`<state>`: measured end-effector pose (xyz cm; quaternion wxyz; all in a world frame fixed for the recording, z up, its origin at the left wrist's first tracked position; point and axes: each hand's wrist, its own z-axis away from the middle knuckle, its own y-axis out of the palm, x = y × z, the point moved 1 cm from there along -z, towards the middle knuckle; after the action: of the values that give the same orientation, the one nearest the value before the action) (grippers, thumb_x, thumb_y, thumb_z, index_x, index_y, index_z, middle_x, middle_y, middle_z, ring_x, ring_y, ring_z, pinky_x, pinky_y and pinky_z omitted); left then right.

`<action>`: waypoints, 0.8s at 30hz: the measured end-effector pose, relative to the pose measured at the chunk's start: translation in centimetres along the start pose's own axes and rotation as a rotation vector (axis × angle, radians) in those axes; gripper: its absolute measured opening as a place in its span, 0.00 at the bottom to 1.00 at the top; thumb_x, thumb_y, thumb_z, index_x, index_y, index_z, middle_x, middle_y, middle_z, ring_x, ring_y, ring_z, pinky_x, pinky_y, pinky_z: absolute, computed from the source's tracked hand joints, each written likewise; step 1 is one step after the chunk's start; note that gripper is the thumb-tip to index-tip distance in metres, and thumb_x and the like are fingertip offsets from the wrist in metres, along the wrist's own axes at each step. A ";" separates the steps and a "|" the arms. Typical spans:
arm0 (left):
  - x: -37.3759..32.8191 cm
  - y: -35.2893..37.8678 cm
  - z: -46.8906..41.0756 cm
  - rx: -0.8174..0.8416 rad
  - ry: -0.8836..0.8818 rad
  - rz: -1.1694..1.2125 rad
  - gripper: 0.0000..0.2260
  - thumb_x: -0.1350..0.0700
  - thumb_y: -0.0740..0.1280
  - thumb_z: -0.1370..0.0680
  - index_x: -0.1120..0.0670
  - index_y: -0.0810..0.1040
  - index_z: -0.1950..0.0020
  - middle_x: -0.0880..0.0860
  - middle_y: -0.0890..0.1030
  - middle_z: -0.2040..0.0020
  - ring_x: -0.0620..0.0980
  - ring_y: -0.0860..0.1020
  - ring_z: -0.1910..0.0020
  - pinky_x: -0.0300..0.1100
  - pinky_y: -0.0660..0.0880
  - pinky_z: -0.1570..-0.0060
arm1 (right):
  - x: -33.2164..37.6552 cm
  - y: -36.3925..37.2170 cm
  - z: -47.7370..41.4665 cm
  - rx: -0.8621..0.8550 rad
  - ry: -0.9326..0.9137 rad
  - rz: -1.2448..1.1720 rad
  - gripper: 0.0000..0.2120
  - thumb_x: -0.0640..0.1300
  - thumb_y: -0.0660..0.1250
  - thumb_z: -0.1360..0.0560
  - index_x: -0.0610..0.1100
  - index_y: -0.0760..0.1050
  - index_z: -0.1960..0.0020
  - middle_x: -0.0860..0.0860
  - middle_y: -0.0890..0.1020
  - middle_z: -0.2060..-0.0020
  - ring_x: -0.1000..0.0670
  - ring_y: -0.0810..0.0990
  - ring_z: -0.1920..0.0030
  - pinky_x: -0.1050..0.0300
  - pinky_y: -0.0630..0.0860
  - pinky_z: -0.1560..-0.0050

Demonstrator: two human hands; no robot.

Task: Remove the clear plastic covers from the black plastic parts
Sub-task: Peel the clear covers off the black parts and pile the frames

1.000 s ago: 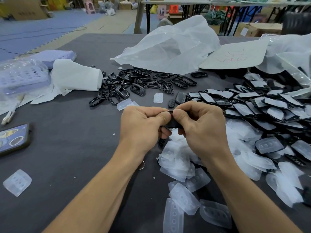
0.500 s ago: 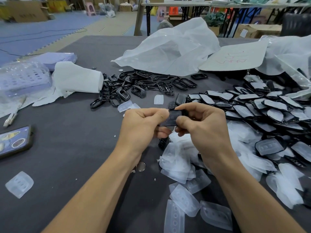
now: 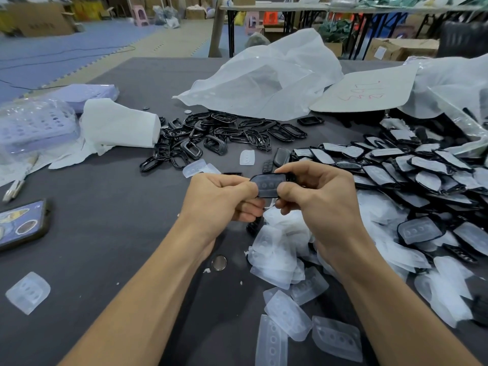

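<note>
The person is holding a black plastic part [image 3: 268, 185] up over the middle of the tabletop [image 3: 111, 217], its clear cover facing the camera. The left hand [image 3: 219, 200] is pinching its left end between thumb and curled fingers, while the right hand [image 3: 320, 199] is pinching its right end the same way. A heap of covered parts [image 3: 412, 170] is lying toward the right edge. Loose clear covers [image 3: 285, 260] are piling at the near edge beneath the hands, and bare black frames [image 3: 224, 136] are lying toward the far edge.
</note>
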<state>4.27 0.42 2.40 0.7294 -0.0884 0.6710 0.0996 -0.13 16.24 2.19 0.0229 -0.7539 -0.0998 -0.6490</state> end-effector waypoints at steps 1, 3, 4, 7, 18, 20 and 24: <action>0.0 0.1 0.0 -0.020 0.000 0.014 0.11 0.67 0.70 0.24 0.59 0.88 0.63 0.57 0.83 0.69 0.47 0.78 0.74 0.36 0.76 0.71 | 0.0 0.0 0.0 0.001 0.005 -0.006 0.14 0.23 0.69 0.28 0.41 0.84 0.56 0.44 0.83 0.69 0.47 0.79 0.72 0.57 0.77 0.70; 0.0 0.2 0.0 -0.056 0.003 0.023 0.10 0.68 0.70 0.24 0.60 0.87 0.63 0.57 0.82 0.71 0.48 0.78 0.76 0.36 0.75 0.73 | 0.0 0.0 0.0 0.004 0.010 0.006 0.14 0.23 0.69 0.28 0.41 0.84 0.56 0.44 0.83 0.70 0.47 0.80 0.72 0.57 0.77 0.70; 0.1 0.3 0.0 -0.068 0.003 0.025 0.10 0.68 0.70 0.24 0.61 0.87 0.63 0.57 0.82 0.71 0.48 0.78 0.76 0.36 0.74 0.73 | 0.0 0.0 0.0 0.003 0.008 0.020 0.14 0.24 0.69 0.28 0.41 0.85 0.55 0.45 0.83 0.69 0.47 0.80 0.71 0.57 0.77 0.70; 0.1 0.4 -0.1 -0.080 0.005 0.031 0.10 0.68 0.70 0.25 0.61 0.87 0.63 0.57 0.82 0.72 0.48 0.78 0.76 0.37 0.74 0.74 | 0.1 0.0 0.2 0.001 -0.031 0.132 0.14 0.28 0.71 0.28 0.45 0.85 0.51 0.48 0.86 0.64 0.49 0.83 0.66 0.56 0.80 0.63; 0.4 0.0 -0.4 -0.026 -0.068 0.072 0.13 0.55 0.70 0.20 0.54 0.88 0.63 0.58 0.86 0.65 0.48 0.81 0.73 0.38 0.78 0.72 | 0.7 -0.4 0.7 0.022 -0.226 0.616 0.21 0.34 0.77 0.34 0.54 0.86 0.46 0.62 0.86 0.56 0.60 0.84 0.55 0.66 0.79 0.50; 0.5 -0.3 -0.7 -0.081 -0.087 0.118 0.13 0.52 0.69 0.19 0.57 0.88 0.58 0.59 0.86 0.64 0.50 0.81 0.72 0.39 0.78 0.73 | 0.8 -0.8 0.5 0.004 -0.214 0.654 0.21 0.36 0.77 0.34 0.55 0.86 0.46 0.61 0.86 0.55 0.59 0.83 0.52 0.67 0.78 0.48; 0.7 -1.1 -1.2 -0.243 -0.026 0.137 0.12 0.55 0.68 0.18 0.61 0.86 0.54 0.58 0.85 0.65 0.49 0.81 0.72 0.39 0.80 0.70 | 1.4 -3.2 -0.5 0.007 -0.184 0.764 0.19 0.38 0.79 0.34 0.58 0.86 0.49 0.71 0.82 0.58 0.72 0.78 0.50 0.80 0.69 0.52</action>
<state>3.45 -0.95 1.59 0.7135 -0.1286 0.6489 0.2308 -1.01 19.46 3.38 0.2563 -0.7916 0.1843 -0.5231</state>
